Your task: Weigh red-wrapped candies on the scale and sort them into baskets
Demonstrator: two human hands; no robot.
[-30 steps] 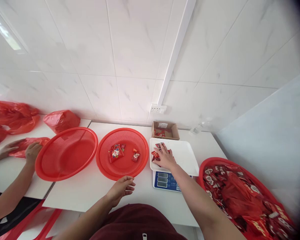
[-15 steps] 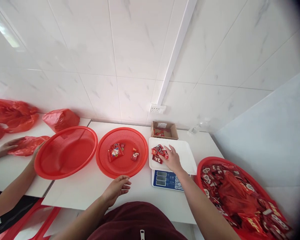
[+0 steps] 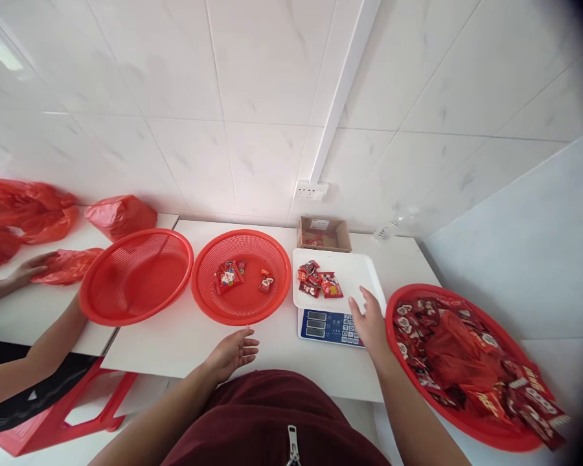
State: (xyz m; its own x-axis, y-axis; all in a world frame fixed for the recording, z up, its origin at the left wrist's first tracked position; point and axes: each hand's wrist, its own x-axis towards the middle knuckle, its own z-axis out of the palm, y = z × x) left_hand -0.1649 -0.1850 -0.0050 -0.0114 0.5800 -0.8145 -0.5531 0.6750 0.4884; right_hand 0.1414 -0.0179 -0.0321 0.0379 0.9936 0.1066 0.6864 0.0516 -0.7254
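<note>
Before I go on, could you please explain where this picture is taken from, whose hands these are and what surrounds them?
There is no robot: one camera on a person's head looks forward and down. The left hand is near a red basket with a few packets; the right hand is near a scale. Both bare hands look open and empty. More packets lie on the scale's white tray. Basket and scale stand on a white table. The arms at far left are another person's.

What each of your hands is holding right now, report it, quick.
Left hand: loosely open, nothing seen in it.
Right hand: open, nothing seen in it, by the white tray.
</note>
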